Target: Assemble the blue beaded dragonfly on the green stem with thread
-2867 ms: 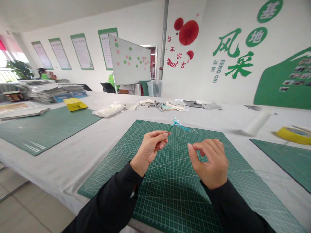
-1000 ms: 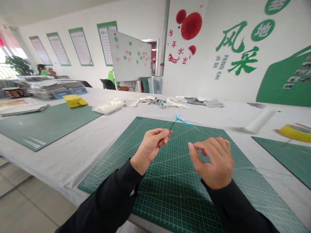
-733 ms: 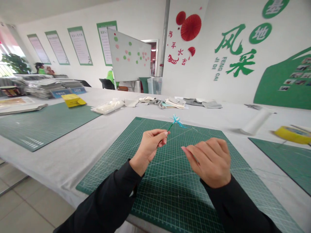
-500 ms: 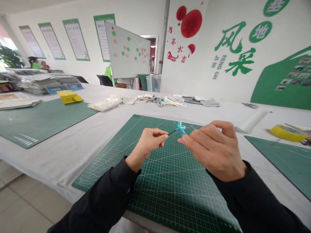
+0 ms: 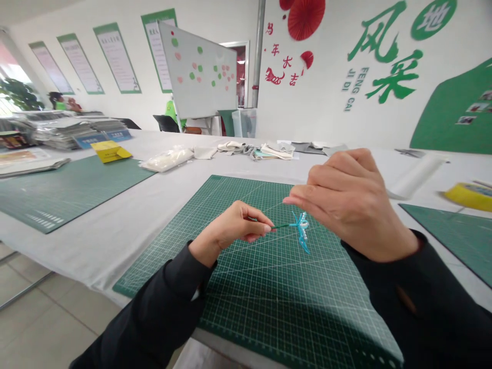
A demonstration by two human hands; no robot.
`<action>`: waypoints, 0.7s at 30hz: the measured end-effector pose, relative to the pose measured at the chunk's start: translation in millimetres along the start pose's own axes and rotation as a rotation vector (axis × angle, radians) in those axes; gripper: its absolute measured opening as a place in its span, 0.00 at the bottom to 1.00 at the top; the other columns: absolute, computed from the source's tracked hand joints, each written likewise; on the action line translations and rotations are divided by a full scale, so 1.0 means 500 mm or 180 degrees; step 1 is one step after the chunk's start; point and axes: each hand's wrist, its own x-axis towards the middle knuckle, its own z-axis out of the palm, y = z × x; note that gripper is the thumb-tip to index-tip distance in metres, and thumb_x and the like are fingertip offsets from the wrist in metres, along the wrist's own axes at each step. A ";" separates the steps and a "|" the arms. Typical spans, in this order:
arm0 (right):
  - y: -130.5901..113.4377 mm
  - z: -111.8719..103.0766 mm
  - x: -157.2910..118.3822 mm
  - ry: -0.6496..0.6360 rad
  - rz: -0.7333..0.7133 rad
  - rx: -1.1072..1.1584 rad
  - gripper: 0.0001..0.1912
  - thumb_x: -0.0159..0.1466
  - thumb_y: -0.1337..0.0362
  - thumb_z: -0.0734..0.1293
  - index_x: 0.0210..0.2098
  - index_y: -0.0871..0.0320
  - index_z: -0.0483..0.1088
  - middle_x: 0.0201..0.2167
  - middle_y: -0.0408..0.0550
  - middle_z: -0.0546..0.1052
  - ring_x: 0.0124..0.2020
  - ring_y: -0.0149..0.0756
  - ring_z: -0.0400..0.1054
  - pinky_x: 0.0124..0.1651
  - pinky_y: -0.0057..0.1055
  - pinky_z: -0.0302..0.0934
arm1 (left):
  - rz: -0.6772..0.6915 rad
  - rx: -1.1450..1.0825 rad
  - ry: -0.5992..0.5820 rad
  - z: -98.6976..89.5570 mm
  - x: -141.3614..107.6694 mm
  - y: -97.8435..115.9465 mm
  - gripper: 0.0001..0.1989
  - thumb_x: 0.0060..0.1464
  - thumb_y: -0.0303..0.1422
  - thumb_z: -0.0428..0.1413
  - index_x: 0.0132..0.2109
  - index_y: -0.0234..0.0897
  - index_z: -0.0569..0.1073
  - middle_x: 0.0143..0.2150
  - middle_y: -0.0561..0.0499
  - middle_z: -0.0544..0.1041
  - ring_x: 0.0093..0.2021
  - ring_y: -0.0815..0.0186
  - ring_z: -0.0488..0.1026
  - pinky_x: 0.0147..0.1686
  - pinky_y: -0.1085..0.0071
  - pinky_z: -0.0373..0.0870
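Observation:
My left hand [image 5: 246, 224] pinches the thin green stem of a small blue beaded flower [image 5: 302, 228]. White pearl-like beads line its blue petals, and the flower head points right, a little above the mat. My right hand [image 5: 346, 197] is raised above and to the right of the flower, apart from the stem, its fingers pressed together in a pinch. Whatever may be between those fingertips is too fine to make out. Below both hands lies a green cutting mat [image 5: 269, 297] with a white grid.
Other cutting mats lie to the left [image 5: 73, 189] and right [image 5: 461, 241]. A yellow card [image 5: 110, 151], a plastic bag [image 5: 167, 160] and folded cloths [image 5: 272, 150] rest farther back on the white-covered table. Yellow tape [image 5: 469, 196] is at right. A person [image 5: 57, 101] is far left.
My right hand has moved up and away from the flower. The flower in my left hand has swung from pointing up and right to nearly level, its petals now lower. The view has shifted slightly.

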 end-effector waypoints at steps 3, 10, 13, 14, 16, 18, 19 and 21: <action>0.012 0.009 -0.009 -0.0063 0.0092 0.0230 0.14 0.63 0.54 0.63 0.25 0.53 0.70 0.20 0.41 0.65 0.30 0.34 0.56 0.40 0.36 0.48 | 0.0042 -0.0028 -0.0218 -0.001 -0.004 0.001 0.05 0.42 0.30 0.62 0.29 0.32 0.79 0.16 0.54 0.66 0.16 0.76 0.58 0.16 0.77 0.53; 0.013 0.032 -0.017 -0.0155 0.0361 0.0728 0.15 0.63 0.53 0.63 0.24 0.52 0.72 0.20 0.40 0.65 0.29 0.33 0.56 0.41 0.37 0.47 | -0.0057 0.0123 -0.0645 0.004 -0.015 0.015 0.05 0.43 0.28 0.60 0.30 0.31 0.80 0.22 0.50 0.71 0.16 0.76 0.58 0.16 0.75 0.53; 0.006 0.043 -0.015 -0.0121 0.0371 0.0927 0.14 0.62 0.53 0.64 0.24 0.52 0.73 0.19 0.40 0.65 0.29 0.32 0.56 0.40 0.36 0.48 | -0.0068 0.0218 -0.0832 0.005 -0.018 0.020 0.06 0.44 0.28 0.59 0.31 0.31 0.80 0.24 0.49 0.72 0.17 0.76 0.58 0.17 0.75 0.53; 0.005 0.047 -0.016 -0.0097 0.0376 0.0997 0.14 0.62 0.54 0.64 0.24 0.52 0.73 0.19 0.40 0.65 0.28 0.32 0.56 0.40 0.36 0.48 | -0.0056 0.0251 -0.0899 0.004 -0.020 0.021 0.06 0.44 0.28 0.59 0.31 0.32 0.80 0.24 0.49 0.73 0.17 0.76 0.58 0.17 0.74 0.54; 0.003 0.056 -0.017 -0.0057 0.0421 0.1147 0.14 0.62 0.55 0.64 0.24 0.53 0.73 0.19 0.40 0.65 0.28 0.32 0.57 0.39 0.36 0.48 | -0.0013 0.0292 -0.1017 0.001 -0.022 0.023 0.06 0.45 0.28 0.59 0.31 0.32 0.80 0.24 0.49 0.73 0.17 0.76 0.58 0.18 0.74 0.54; 0.003 0.065 -0.021 -0.0069 0.0540 0.1285 0.14 0.61 0.54 0.65 0.23 0.53 0.74 0.19 0.39 0.65 0.28 0.32 0.57 0.39 0.35 0.49 | 0.0044 0.0268 -0.1099 -0.002 -0.023 0.023 0.06 0.46 0.28 0.59 0.32 0.32 0.80 0.24 0.50 0.72 0.18 0.76 0.58 0.18 0.74 0.55; 0.004 0.069 -0.022 -0.0115 0.0623 0.1343 0.14 0.61 0.54 0.65 0.23 0.52 0.74 0.18 0.39 0.65 0.28 0.32 0.57 0.39 0.35 0.49 | 0.0082 0.0222 -0.1136 -0.004 -0.023 0.023 0.06 0.46 0.28 0.59 0.32 0.32 0.80 0.25 0.50 0.72 0.18 0.76 0.58 0.18 0.75 0.55; 0.003 0.078 -0.025 -0.0302 0.0799 0.1452 0.15 0.61 0.53 0.65 0.24 0.53 0.74 0.19 0.40 0.64 0.28 0.32 0.58 0.40 0.35 0.50 | 0.0193 0.0091 -0.1191 -0.007 -0.023 0.020 0.06 0.46 0.28 0.60 0.33 0.32 0.80 0.26 0.50 0.73 0.18 0.77 0.59 0.18 0.75 0.55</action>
